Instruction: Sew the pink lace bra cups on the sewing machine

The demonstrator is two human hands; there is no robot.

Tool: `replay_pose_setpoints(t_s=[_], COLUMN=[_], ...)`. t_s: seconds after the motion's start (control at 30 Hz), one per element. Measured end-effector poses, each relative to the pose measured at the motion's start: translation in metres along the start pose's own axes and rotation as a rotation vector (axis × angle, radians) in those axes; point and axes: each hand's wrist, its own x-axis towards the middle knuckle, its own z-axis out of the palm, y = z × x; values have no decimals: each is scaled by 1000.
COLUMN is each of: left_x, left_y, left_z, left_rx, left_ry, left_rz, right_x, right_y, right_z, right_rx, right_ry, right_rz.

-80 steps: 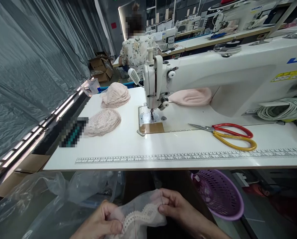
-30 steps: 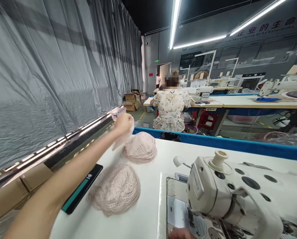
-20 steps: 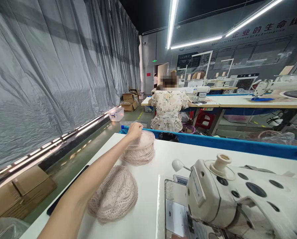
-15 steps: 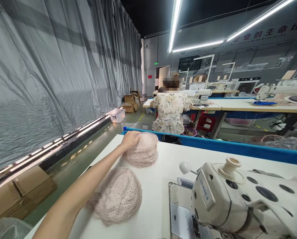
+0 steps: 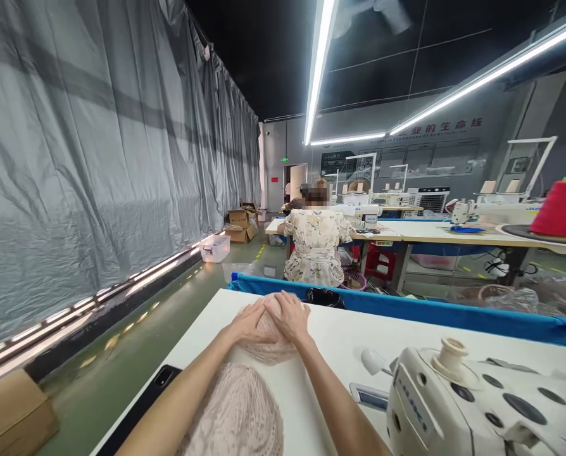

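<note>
My left hand (image 5: 249, 324) and my right hand (image 5: 289, 315) both rest on a rounded stack of pale pink lace pieces (image 5: 266, 348) near the far edge of the white table (image 5: 330, 342). The left palm lies along the stack's left side, fingers stretched over the top. From the right, the other hand spreads across the top, its fingertips partly out of sight. Neither hand visibly grips a piece. Closer to me, partly behind my left forearm, sits a second stack of pale lace pieces (image 5: 240, 411) with an openwork pattern.
A white sewing machine (image 5: 458, 399) takes up the table's right side. A black phone (image 5: 164, 377) lies at the left edge. Blue cloth (image 5: 406, 310) runs along the far edge, by a black bag (image 5: 325, 297). Beyond it a person (image 5: 315, 247) sits facing away.
My right hand has come into view and onto the far stack. My left hand has shifted to lie along its left side. The camera has tilted up, showing more ceiling.
</note>
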Motion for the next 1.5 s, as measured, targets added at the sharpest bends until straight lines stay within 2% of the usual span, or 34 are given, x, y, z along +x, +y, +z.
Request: replay_pose_setpoints(t_s=[0.13,0.27,0.37,0.47,0.57,0.63,0.73,0.83,0.9,1.03,1.2,1.33,1.5], left_x=[1,0,-3,-17,-50,-82,-136,-175,-186,-188,-187,-187,-182], left_y=[-8,-12,-10,-5,7,19,42,61,70,77,79,78,70], left_z=[9,12,6,-6,-17,-21,-16,-2,6,16,15,15,18], left_rx=[-6,-44,-73,-101,-139,-171,-226,-243,-233,-208,-247,-331,-467], left_ry=[-115,-205,-229,-177,-49,25,22,4,16,74,130,157,133], left_rz=[-49,-152,-157,-137,-88,-45,14,38,25,-23,-58,-75,-88], right_x=[-7,-12,-19,-35,-66,-94,-137,-166,-176,-188,-196,-195,-185], right_y=[27,37,38,33,23,15,3,-3,-5,-8,-11,-17,-25], right_z=[12,16,13,5,-8,-19,-35,-45,-50,-61,-72,-71,-65], right_rx=[-62,-76,-69,-34,56,151,284,334,338,323,293,269,233], right_ry=[-76,-92,-49,46,63,-46,-252,-305,-297,-277,-253,-239,-223], right_rz=[107,152,200,233,140,2,-160,-153,-123,-110,-164,-250,-347])
